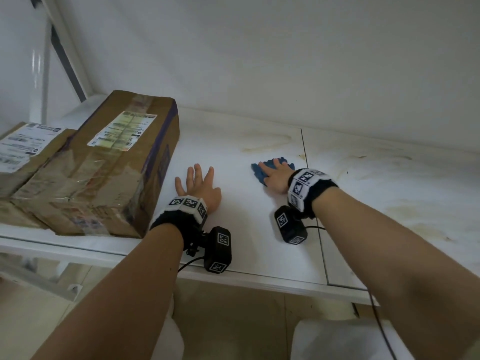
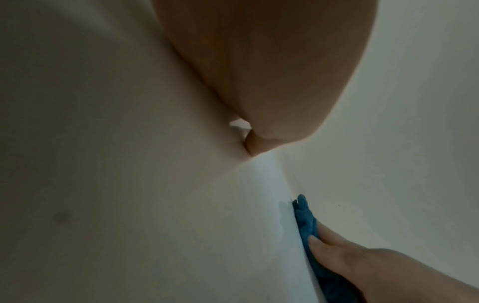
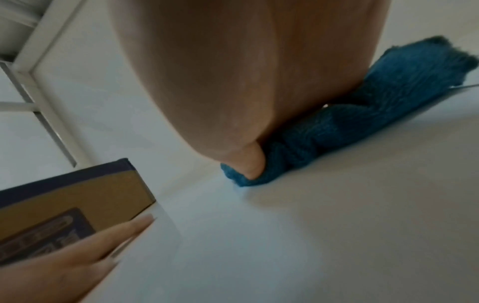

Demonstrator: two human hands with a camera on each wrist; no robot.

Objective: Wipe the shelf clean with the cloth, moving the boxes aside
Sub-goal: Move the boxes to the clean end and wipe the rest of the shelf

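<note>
- The shelf (image 1: 233, 141) is a white, stiff, flat board with yellowish stains toward the back and right — it looks smooth enough that the cloth should slide easily but may need firm pressure on the marks.
- The large cardboard box (image 1: 104, 162) stands at the left of the shelf, a smaller box (image 1: 26, 149) touching it on its far side; both look taped and rigid, probably moderately heavy — best pushed flat-handed against a side wall rather than lifted.
- The left hand (image 1: 198, 187) lies palm-down on the bare shelf just beside the large box's right face, fingers (image 1: 197, 171) straight and spread, holding nothing.
- The right hand (image 1: 276, 176) presses flat on the cloth, fingers extended and close together, not curled round it.
- The blue cloth (image 1: 261, 172) is soft, bunched and light; it lies under the right palm mid-shelf, its edges showing past the fingertips and on the thumb side.
</note>
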